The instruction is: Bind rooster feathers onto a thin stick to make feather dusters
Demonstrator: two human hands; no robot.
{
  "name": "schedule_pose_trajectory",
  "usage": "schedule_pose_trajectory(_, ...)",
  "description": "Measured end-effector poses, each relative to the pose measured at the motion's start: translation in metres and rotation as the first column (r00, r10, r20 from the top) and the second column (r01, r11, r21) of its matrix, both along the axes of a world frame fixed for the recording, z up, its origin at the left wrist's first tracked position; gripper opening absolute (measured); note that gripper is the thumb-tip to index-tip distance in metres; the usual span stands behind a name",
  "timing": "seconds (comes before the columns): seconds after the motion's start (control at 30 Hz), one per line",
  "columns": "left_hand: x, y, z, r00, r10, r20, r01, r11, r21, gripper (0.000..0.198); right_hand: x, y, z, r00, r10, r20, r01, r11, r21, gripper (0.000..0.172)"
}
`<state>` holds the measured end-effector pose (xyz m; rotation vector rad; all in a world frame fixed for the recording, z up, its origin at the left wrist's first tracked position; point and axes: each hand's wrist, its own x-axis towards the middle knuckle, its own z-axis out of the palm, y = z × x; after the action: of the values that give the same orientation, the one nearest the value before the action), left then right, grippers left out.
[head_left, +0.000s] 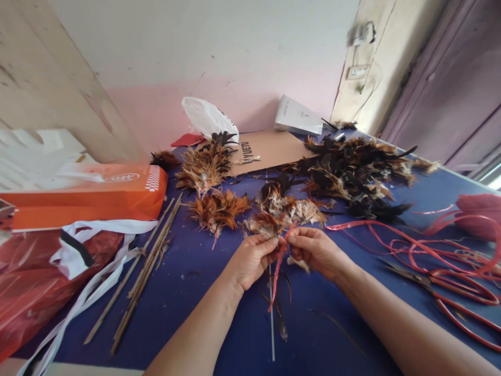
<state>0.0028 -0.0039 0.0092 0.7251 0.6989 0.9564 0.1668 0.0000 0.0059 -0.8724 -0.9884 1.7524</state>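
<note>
Both my hands meet over the blue table [203, 292] at the middle. My left hand [252, 258] is closed, pinching the base of a bunch of brown and white feathers [284, 214]. My right hand [315, 250] is closed too, gripping the same bunch and a red plastic strip [277, 271] that hangs down from between my fingers. The feather tips fan out away from me above my hands.
Tied feather bunches [217, 209] lie to the left, a large dark feather pile [356, 172] at the back right. Red strips [442, 256] and scissors [410, 274] lie on the right. Thin sticks [144, 266], an orange box [86, 196] and red bags [35, 282] are on the left.
</note>
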Motion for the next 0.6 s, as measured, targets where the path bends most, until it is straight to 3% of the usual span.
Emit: schedule_pose_trajectory(0.6, -0.0007, -0.0007, -0.0005, 1.000, -0.019, -0.015, 0.019, 1.000, 0.018, 0.012, -0.0003, 0.0003, 0.0011, 1.000, 0.013, -0.010, -0.013, 1.000, -0.017, 0.020)
